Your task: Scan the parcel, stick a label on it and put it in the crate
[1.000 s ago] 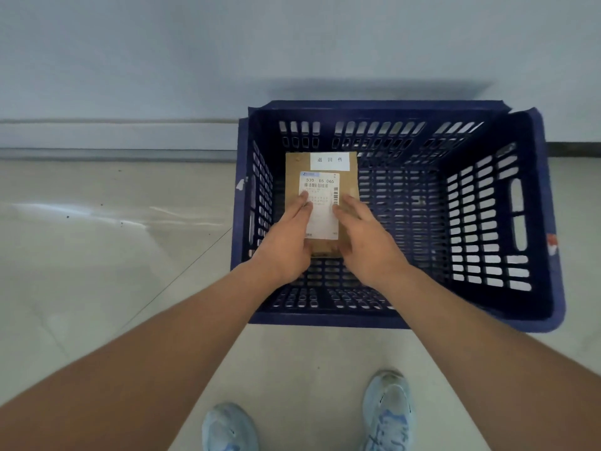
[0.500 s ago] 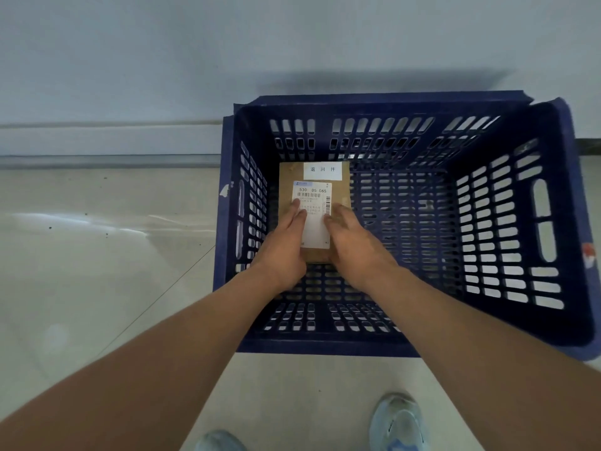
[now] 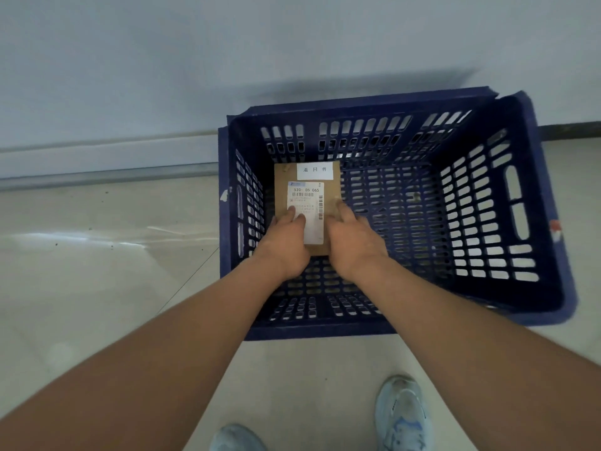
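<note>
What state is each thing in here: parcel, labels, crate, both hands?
Parcel: flat inside the crate, left side.
Shipping label: stuck on top.
Small white label: stuck near far edge.
Crate: on floor, otherwise empty.
Left hand: fingers on parcel.
Right hand: fingers on parcel.

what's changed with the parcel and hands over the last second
Both hands, left hand and right hand, have lowered the parcel deeper into the blue crate, towards its left side. Their hold is unchanged and nothing has been let go. Both labels stay face up.
</note>
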Demonstrator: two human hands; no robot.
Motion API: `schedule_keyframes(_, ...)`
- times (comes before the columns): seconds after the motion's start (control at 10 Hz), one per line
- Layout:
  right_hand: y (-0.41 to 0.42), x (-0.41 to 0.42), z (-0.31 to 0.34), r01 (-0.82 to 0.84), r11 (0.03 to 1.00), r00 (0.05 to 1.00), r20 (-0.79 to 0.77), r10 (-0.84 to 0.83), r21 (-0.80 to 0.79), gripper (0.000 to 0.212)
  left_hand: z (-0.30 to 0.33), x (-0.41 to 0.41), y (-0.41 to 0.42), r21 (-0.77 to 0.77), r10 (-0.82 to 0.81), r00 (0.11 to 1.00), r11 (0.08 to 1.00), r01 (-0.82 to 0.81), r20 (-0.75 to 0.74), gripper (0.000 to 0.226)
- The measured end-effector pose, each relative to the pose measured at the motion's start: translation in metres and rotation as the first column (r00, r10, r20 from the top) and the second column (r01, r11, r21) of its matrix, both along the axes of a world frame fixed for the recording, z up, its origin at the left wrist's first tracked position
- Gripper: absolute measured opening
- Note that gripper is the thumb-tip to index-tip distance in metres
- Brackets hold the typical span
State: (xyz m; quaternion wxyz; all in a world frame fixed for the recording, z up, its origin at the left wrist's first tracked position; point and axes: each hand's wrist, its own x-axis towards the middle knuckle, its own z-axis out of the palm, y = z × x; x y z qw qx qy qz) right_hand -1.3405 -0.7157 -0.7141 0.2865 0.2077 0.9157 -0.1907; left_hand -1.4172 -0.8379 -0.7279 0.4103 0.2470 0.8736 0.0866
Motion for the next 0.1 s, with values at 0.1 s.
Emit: schedule_keyframes(0.1,0.0009,0.0048,0.0344,0.054,0.998,0.998,-0.012,-0.054,0.019,0.072,0.0421,-0.0011,0.0082,0.032,0.026,1.000,0.999,-0.027,0.013,0.069)
